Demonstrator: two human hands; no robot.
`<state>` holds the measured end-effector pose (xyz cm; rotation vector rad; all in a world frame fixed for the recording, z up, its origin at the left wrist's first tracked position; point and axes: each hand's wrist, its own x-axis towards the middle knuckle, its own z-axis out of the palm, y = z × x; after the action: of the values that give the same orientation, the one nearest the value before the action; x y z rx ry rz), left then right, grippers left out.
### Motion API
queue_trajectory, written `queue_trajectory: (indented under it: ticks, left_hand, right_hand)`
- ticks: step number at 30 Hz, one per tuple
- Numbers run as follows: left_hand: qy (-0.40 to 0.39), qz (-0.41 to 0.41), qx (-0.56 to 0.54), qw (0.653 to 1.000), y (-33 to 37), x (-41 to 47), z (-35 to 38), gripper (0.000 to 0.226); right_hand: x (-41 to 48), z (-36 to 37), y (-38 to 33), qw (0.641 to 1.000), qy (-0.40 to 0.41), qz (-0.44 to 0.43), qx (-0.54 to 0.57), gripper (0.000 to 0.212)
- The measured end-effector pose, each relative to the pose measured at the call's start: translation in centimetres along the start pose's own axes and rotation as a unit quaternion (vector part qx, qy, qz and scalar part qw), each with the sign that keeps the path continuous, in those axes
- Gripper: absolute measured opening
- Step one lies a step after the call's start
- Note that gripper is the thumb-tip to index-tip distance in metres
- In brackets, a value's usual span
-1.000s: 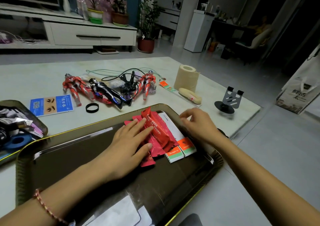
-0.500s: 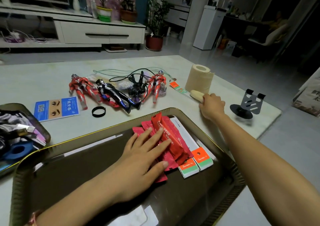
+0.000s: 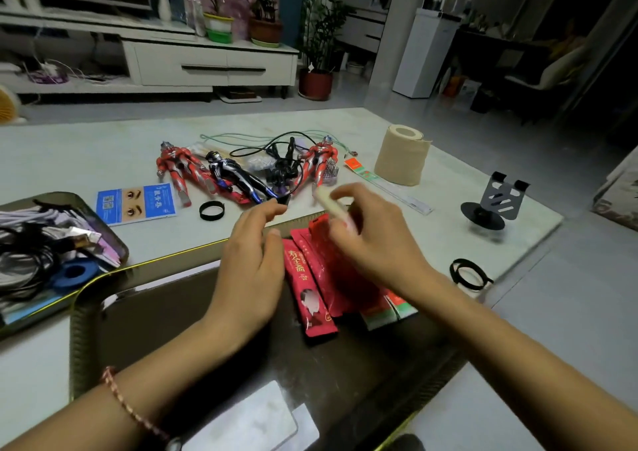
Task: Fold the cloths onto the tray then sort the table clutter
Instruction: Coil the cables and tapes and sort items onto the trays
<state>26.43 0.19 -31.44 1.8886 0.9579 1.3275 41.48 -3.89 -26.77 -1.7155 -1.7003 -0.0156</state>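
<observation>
The right hand (image 3: pixel 376 243) pinches a pale tube (image 3: pixel 326 200) above the red packets (image 3: pixel 310 298) at one o'clock on the tray (image 3: pixel 172 312), the left hand (image 3: pixel 253 264) slack-fingered at their nine o'clock, so a slipped tube could scatter that stack.

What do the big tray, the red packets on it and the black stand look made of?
Tray: probably glossy plastic or metal; its dark floor mirrors light and the rim gleams gold. Red packets: thin printed plastic or foil film, shiny and creased. Black stand: likely matte painted metal sheet, thin with cut slots.
</observation>
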Motion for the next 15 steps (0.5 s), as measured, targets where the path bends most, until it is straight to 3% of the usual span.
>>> queue_trajectory:
  ticks: [4, 8, 11, 15]
  left_hand:
    - [0.043, -0.020, -0.053, 0.997, 0.4, -0.1, -0.5, 0.034]
    - [-0.001, -0.012, -0.044, 0.999, 0.6, -0.5, -0.4, 0.031]
    - [-0.028, 0.023, -0.023, 0.999, 0.5, -0.6, -0.3, 0.030]
    - [-0.093, 0.062, 0.021, 0.994, 0.1, -0.5, 0.0, 0.035]
  right_hand:
    - [-1.7, 2.9, -2.0, 0.981, -0.096, -0.047, -0.164, 0.029]
    - [-1.7, 3.8, -2.4, 0.976, -0.154, -0.024, -0.149, 0.032]
    - [0.3, 2.0, -0.4, 0.995, -0.090, 0.035, -0.039, 0.024]
    - [3.9, 0.0, 7.2, 0.986, 0.029, 0.153, -0.067, 0.027]
